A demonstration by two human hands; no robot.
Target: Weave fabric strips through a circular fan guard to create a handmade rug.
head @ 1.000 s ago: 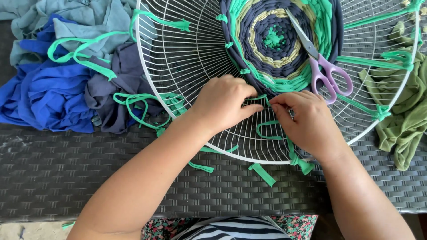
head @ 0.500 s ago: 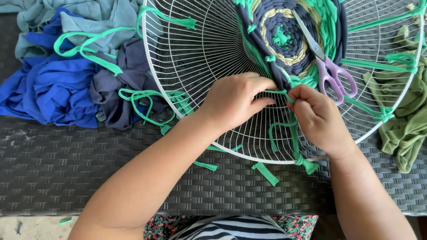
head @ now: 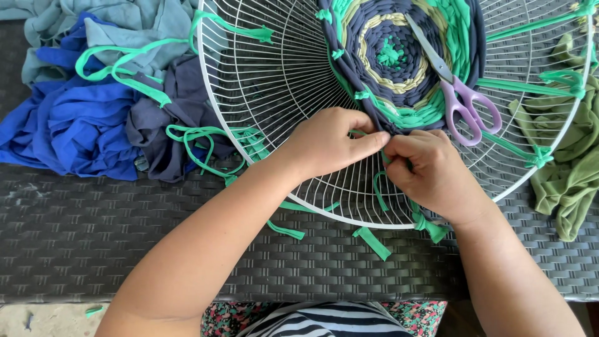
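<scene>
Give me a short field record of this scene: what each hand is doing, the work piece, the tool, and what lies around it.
Left hand: pinching green fabric strip at weaving's edge
Right hand: gripping same strip
Work piece: round weaving on white wire frame
Tool: purple-handled scissors, lying on weaving
Left side: blue fabric pile
Right side: olive fabric
Surface: dark woven table

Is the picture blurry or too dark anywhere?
Head view: even daylight, sharp throughout; the white wire frame, scissors and both hands, left hand and right hand, look crisp; no glare; the woven table is dark but readable.
</scene>
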